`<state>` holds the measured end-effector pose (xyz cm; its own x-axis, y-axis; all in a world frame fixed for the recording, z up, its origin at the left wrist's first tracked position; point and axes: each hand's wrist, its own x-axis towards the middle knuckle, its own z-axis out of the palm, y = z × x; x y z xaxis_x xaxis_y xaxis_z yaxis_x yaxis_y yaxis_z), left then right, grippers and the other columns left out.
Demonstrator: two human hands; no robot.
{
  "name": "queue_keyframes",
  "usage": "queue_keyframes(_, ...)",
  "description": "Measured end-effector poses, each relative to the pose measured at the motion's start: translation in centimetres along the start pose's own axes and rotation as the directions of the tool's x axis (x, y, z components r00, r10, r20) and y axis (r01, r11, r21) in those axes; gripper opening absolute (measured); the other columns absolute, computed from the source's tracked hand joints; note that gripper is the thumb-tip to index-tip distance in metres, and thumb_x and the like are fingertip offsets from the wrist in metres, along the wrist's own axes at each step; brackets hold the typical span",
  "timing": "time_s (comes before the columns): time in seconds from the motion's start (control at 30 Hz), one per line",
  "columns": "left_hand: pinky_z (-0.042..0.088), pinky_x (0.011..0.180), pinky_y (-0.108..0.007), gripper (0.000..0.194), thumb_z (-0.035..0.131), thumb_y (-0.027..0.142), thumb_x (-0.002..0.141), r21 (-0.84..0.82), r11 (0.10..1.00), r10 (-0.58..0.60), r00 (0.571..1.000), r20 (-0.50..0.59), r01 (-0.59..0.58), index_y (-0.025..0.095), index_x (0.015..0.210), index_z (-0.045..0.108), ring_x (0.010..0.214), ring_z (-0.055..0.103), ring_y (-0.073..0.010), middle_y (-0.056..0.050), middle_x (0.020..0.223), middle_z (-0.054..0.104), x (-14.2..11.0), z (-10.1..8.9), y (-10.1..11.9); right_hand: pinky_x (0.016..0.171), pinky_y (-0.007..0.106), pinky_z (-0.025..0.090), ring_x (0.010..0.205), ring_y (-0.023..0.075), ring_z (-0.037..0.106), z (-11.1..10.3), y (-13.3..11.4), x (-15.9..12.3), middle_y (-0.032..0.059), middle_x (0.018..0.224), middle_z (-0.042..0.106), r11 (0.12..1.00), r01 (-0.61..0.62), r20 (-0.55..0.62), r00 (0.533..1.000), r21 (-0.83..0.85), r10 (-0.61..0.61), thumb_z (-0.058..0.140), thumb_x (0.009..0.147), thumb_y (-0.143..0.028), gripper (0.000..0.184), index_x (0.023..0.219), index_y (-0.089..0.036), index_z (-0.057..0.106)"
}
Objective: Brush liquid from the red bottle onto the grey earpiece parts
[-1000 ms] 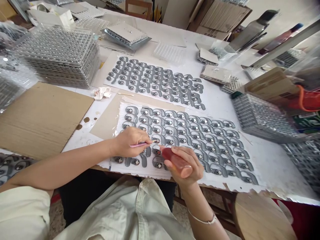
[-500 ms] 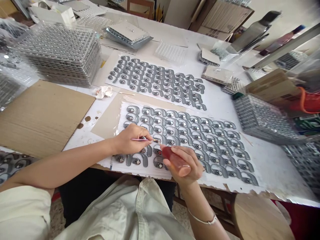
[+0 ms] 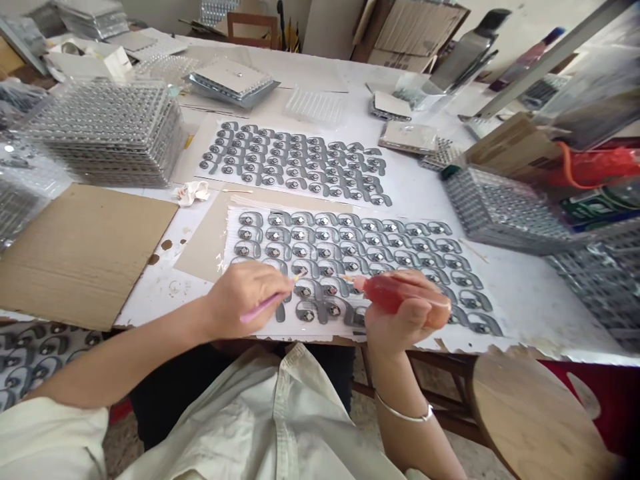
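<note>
Left of the near white sheet [image 3: 295, 327], a cardboard panel [image 3: 85, 253] is laid flat. Over the sheet, a slim pink stick [image 3: 263, 308] is pinched by the left hand [image 3: 245, 290], its tip held at the gray pieces [image 3: 301, 269]; farther right, a red bottle [image 3: 405, 299] is grasped by the right hand [image 3: 397, 330], nozzle leftward.

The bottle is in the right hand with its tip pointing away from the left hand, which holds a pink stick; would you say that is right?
Not quite: the head view shows the tip of the bottle pointing toward the left hand. The rest is right: the bottle is in the right hand, and the left hand holds a pink stick.
</note>
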<state>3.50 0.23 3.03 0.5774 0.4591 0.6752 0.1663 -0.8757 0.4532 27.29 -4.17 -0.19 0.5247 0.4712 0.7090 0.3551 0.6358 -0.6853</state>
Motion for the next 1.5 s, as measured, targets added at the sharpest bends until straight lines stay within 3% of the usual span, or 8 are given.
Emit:
queue_keyframes(0.1, 0.057, 0.066, -0.027, 0.017, 0.058, 0.004, 0.082, 0.124, 0.991, 0.052, 0.998, 0.020, -0.054, 0.014, 0.096, 0.062, 0.076, 0.070, -0.0156, -0.008, 0.087, 0.074, -1.4, 1.1, 2.3, 0.051, 0.032, 0.043, 0.057, 0.0159, 0.055, 0.2, -0.5, -0.2, 0.0026, 0.070, 0.058, 1.000, -0.018, -0.042, 0.999, 0.006, 0.018, 0.060, 0.080, -0.059, 0.041, 0.082, -0.018, 0.064)
queue_keyframes(0.2, 0.056, 0.065, -0.029, 0.019, 0.057, 0.003, 0.081, 0.164, 0.986, 0.033, 0.999, 0.023, -0.036, 0.012, 0.097, 0.061, 0.078, 0.070, -0.0176, -0.010, 0.090, 0.073, -2.6, 2.6, 3.4, 0.051, 0.033, 0.043, 0.057, 0.0174, 0.055, 0.6, -0.9, -0.8, 0.0027, 0.067, 0.058, 1.000, -0.009, 0.028, 1.000, -0.007, 0.009, 0.062, 0.078, -0.058, 0.039, 0.081, -0.019, 0.063)
queue_keyframes(0.47, 0.054, 0.063, -0.029, 0.015, 0.055, 0.004, 0.081, 0.232, 0.972, 0.018, 1.000, 0.003, -0.018, 0.012, 0.093, 0.061, 0.073, 0.068, -0.0169, -0.009, 0.086, 0.072, -2.9, 3.9, 3.3, 0.054, 0.033, 0.045, 0.059, 0.0163, 0.056, 0.8, -0.7, -1.6, 0.0022, 0.069, 0.061, 0.994, 0.083, 0.269, 0.961, -0.077, -0.059, 0.067, 0.078, -0.043, 0.025, 0.084, -0.019, 0.062)
queue_keyframes(0.73, 0.053, 0.058, -0.030, 0.014, 0.049, 0.006, 0.083, 0.331, 0.941, 0.053, 0.998, 0.041, -0.064, 0.010, 0.088, 0.062, 0.066, 0.064, -0.0166, -0.010, 0.081, 0.071, -2.8, 4.2, 3.7, 0.054, 0.031, 0.046, 0.060, 0.0151, 0.056, 0.8, -0.4, -1.8, 0.0028, 0.072, 0.061, 0.988, 0.117, 0.392, 0.917, -0.101, -0.069, 0.070, 0.077, -0.029, 0.020, 0.089, -0.017, 0.060)
queue_keyframes(0.97, 0.052, 0.056, -0.028, 0.015, 0.048, 0.005, 0.086, 0.365, 0.929, 0.043, 0.998, 0.044, -0.057, 0.011, 0.083, 0.062, 0.064, 0.063, -0.0153, -0.007, 0.074, 0.069, -2.5, 4.1, 3.8, 0.053, 0.029, 0.047, 0.060, 0.0140, 0.055, 1.1, -0.4, -1.8, 0.0011, 0.071, 0.060, 0.977, 0.166, 0.424, 0.901, -0.134, -0.095, 0.072, 0.076, -0.033, 0.023, 0.089, -0.018, 0.059)
queue_keyframes(1.5, 0.052, 0.058, -0.029, 0.016, 0.049, 0.007, 0.087, 0.326, 0.945, -0.015, 0.998, 0.053, -0.003, 0.011, 0.078, 0.061, 0.063, 0.062, -0.0159, -0.008, 0.072, 0.067, -2.7, 4.3, 3.9, 0.053, 0.030, 0.046, 0.059, 0.0145, 0.055, 1.0, -0.4, -2.1, 0.0012, 0.072, 0.062, 0.968, 0.189, 0.390, 0.914, -0.165, -0.112, 0.071, 0.076, -0.031, 0.022, 0.089, -0.019, 0.059)
